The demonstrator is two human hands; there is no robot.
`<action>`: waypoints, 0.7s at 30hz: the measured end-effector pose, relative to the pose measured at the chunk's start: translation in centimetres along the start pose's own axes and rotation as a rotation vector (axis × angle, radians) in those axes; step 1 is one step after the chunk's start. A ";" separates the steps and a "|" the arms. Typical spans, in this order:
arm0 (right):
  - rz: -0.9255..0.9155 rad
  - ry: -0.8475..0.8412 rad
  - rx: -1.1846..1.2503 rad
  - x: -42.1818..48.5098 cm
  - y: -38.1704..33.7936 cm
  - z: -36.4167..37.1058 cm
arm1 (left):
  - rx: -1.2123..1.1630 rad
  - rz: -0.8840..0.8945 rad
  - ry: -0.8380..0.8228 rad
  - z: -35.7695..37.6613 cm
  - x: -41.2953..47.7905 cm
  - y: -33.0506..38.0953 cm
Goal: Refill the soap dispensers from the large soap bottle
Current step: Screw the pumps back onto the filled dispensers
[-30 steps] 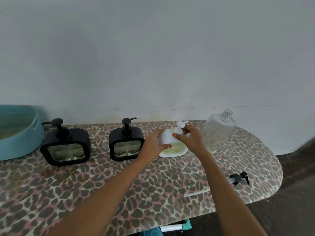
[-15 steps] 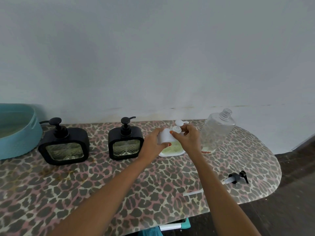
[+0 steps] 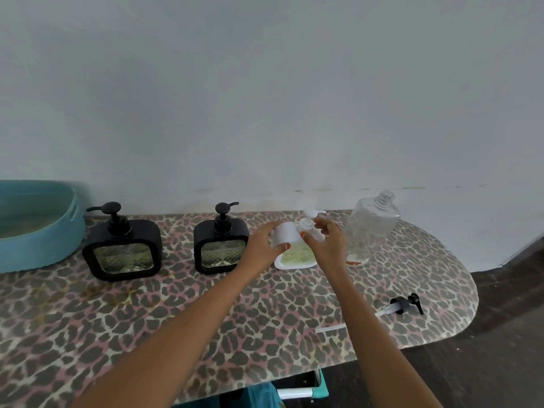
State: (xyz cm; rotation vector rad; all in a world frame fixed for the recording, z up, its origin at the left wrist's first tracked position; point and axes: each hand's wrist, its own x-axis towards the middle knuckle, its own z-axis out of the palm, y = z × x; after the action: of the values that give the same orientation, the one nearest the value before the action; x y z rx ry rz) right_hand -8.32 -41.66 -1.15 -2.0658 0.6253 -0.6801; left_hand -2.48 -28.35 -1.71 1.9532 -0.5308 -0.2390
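**Both hands on the white dispenser, large bottle standing uncapped beside it**

From my remote seat I watch the head camera look down on a leopard-print table (image 3: 206, 313) set against a pale wall. The left hand (image 3: 260, 248) grips the upper left corner of the white soap dispenser (image 3: 295, 255), its fingers wrapped over the top edge and its thumb pressed on the front face. The right hand (image 3: 328, 245) sits at the neck of that dispenser, where thumb and curled fingers pinch the collar of the white pump (image 3: 309, 217). The pump head stands clear above both hands. The dispenser rests on the table near the back edge, and yellow-green soap shows through its window.

Just to the right of it stands the large soap bottle (image 3: 374, 228), clear, with its threaded neck open and only a thin trace of liquid at the bottom. Its black pump (image 3: 405, 304) lies on its side near the table's right end, well apart from the bottle.

To the left of the hands stand the second black dispenser (image 3: 220, 245) and the far-left black dispenser (image 3: 122, 250), both with their pumps on. A teal basin (image 3: 59, 231) sits at the left end.
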 end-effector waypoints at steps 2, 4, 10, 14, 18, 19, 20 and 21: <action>0.011 0.021 0.010 -0.6 -0.3 -0.2 | 0.006 0.002 0.013 -0.5 -0.5 0.3; 0.009 0.047 0.015 -1.2 -0.6 -0.4 | 0.002 0.013 0.016 -1.1 -1.1 0.7; -0.043 0.064 0.018 -3.4 -2.5 -0.7 | 0.014 0.104 0.031 -3.3 -3.7 1.8; -0.087 0.034 0.053 -5.0 -4.4 0.1 | 0.007 0.099 0.081 -5.9 -5.3 1.6; -0.115 -0.019 0.092 -6.6 -6.5 2.2 | 0.035 0.076 0.140 -9.1 -7.0 0.7; -0.126 -0.031 0.103 -7.1 -7.2 2.8 | 0.046 0.070 0.153 -10.0 -7.5 0.4; -0.140 -0.043 0.115 -7.6 -7.8 3.4 | 0.059 0.072 0.169 -11.0 -8.1 0.2; -0.151 -0.055 0.121 -7.9 -8.4 3.9 | 0.072 0.076 0.185 -11.8 -8.4 -0.1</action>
State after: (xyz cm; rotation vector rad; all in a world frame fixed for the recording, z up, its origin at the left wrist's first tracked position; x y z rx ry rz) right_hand -9.97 -30.01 2.09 -2.0260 0.3901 -0.7264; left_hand -5.23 -14.79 2.70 1.9956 -0.4963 0.0095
